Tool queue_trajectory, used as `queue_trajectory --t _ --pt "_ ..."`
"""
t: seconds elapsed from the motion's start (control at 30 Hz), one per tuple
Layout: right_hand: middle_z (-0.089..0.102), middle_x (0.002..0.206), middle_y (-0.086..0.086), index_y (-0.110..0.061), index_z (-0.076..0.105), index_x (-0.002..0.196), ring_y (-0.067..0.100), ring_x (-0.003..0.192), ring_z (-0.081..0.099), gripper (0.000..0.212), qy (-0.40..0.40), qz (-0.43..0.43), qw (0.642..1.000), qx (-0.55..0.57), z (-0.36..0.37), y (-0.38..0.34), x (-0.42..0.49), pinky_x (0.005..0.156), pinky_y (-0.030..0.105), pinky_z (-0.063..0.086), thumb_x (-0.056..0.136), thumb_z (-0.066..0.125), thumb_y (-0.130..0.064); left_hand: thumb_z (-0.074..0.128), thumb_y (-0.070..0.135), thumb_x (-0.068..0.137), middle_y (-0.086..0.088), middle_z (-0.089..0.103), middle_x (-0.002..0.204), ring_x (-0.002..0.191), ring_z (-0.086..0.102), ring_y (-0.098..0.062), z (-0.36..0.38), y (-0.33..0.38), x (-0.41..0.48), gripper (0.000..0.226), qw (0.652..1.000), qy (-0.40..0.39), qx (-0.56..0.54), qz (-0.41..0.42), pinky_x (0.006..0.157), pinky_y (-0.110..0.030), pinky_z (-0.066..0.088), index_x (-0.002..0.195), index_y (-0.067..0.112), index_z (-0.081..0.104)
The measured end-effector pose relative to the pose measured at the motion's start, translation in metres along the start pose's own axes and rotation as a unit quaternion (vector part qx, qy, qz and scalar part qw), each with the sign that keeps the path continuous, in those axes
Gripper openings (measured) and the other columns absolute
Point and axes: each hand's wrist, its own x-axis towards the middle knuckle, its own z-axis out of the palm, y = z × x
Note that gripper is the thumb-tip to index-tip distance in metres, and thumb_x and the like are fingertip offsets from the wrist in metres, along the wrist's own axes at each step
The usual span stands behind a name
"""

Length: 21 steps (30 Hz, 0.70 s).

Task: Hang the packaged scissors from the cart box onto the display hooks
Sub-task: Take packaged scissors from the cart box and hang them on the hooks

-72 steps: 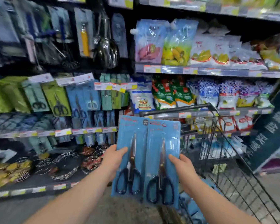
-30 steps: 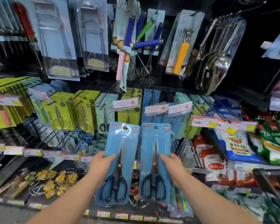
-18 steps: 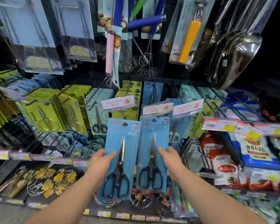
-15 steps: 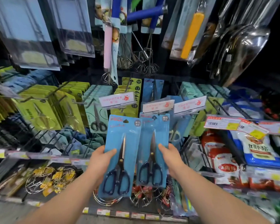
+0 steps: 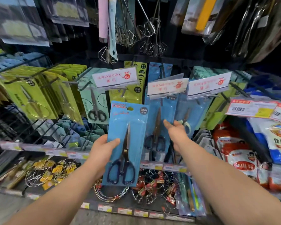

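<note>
Head view: the blue scissors pack stands before the hooks, your left hand pinching its left edge; your right hand is spread, empty, by a hung pack. Likely light, stiff card: hold the edge, leave the hang hole free.

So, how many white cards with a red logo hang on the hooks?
3: left card above the held blue pack, middle card to its right, right card furthest right. Others may be hidden.
</note>
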Motion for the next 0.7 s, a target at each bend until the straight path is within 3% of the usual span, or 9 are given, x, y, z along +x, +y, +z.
queue_trajectory --t 0.13,0.2,0.27,0.37,0.43,0.5,0.6,0.63,0.7 --pt "0.042 0.144 0.008 -0.009 0.033 0.141 0.027 0.128 0.043 0.064 0.012 -0.014 1.000 -0.011 0.004 0.001 0.012 0.104 0.031 0.033 0.089 0.060 -0.034 0.058 0.010 0.089 0.000 0.073 0.067 0.054 0.067 -0.016 0.001 -0.004 0.005 0.010 1.000 -0.019 -0.004 0.013 0.055 -0.033 0.051 0.086 0.016 0.066" --pt "0.052 0.135 0.008 -0.010 0.042 0.134 0.029 0.119 0.051 0.059 0.007 -0.003 1.000 -0.021 0.002 0.002 0.011 0.104 0.040 0.040 0.085 0.065 -0.034 0.057 0.011 0.090 0.000 0.073 0.069 0.056 0.067 -0.016 0.002 -0.004 0.004 0.011 1.000 -0.026 0.000 0.015 0.054 -0.033 0.051 0.088 0.016 0.066" --pt "0.055 0.130 0.007 -0.011 0.044 0.131 0.029 0.115 0.054 0.058 -0.004 0.008 0.999 -0.034 -0.002 0.003 0.005 0.102 0.044 0.042 0.083 0.068 -0.032 0.058 0.011 0.089 -0.004 0.074 0.075 0.063 0.068 -0.021 0.003 -0.003 0.001 0.009 1.000 -0.028 0.004 0.012 0.061 -0.038 0.054 0.091 0.015 0.066" --pt "0.051 0.133 0.008 -0.008 0.039 0.136 0.027 0.121 0.050 0.061 0.003 -0.009 0.995 -0.099 -0.007 0.003 -0.015 0.102 0.032 0.038 0.085 0.064 -0.032 0.058 0.010 0.089 -0.012 0.073 0.088 0.075 0.067 -0.030 0.007 0.000 -0.006 0.011 0.999 -0.034 -0.003 0.001 0.072 -0.044 0.054 0.098 0.010 0.065" --pt "0.053 0.130 0.008 -0.010 0.044 0.133 0.025 0.120 0.051 0.051 0.012 -0.034 0.991 -0.125 -0.010 0.003 -0.036 0.098 0.030 0.037 0.090 0.055 -0.036 0.058 0.009 0.089 -0.012 0.072 0.089 0.076 0.067 -0.029 0.011 0.002 -0.012 0.010 0.999 -0.037 -0.005 -0.003 0.073 -0.042 0.054 0.096 0.009 0.064" --pt "0.062 0.114 0.002 -0.016 0.056 0.117 0.018 0.106 0.059 0.038 -0.045 -0.025 0.996 -0.078 -0.013 0.002 -0.064 0.094 0.033 0.044 0.093 0.045 -0.044 0.057 0.008 0.089 -0.010 0.072 0.086 0.073 0.066 -0.026 0.017 0.005 -0.019 0.008 0.999 -0.041 -0.007 -0.009 0.071 -0.039 0.053 0.092 0.009 0.064" --pt "0.064 0.102 -0.013 -0.025 0.059 0.105 0.001 0.087 0.060 0.028 -0.155 -0.016 0.986 -0.057 -0.014 0.001 -0.102 0.073 0.022 0.047 0.092 0.045 -0.047 0.057 0.005 0.089 -0.011 0.070 0.082 0.066 0.064 -0.024 0.030 0.010 -0.031 0.008 0.998 -0.053 -0.016 -0.018 0.065 -0.034 0.052 0.095 0.005 0.062" --pt "0.065 0.108 -0.011 -0.023 0.059 0.107 0.002 0.089 0.061 0.025 -0.162 -0.034 0.983 -0.074 -0.014 0.002 -0.110 0.073 0.024 0.050 0.092 0.050 -0.041 0.056 0.004 0.089 -0.011 0.070 0.081 0.064 0.065 -0.022 0.035 0.012 -0.035 0.009 0.998 -0.060 -0.020 -0.020 0.061 -0.032 0.053 0.097 0.003 0.061" --pt "0.068 0.109 0.007 -0.014 0.061 0.102 0.020 0.096 0.066 0.017 -0.131 -0.062 0.985 -0.096 -0.013 0.003 -0.121 0.085 0.041 0.053 0.091 0.056 -0.025 0.055 0.002 0.089 -0.011 0.070 0.080 0.064 0.066 -0.021 0.045 0.014 -0.042 0.011 0.997 -0.074 -0.028 -0.019 0.058 -0.029 0.054 0.098 0.001 0.061"
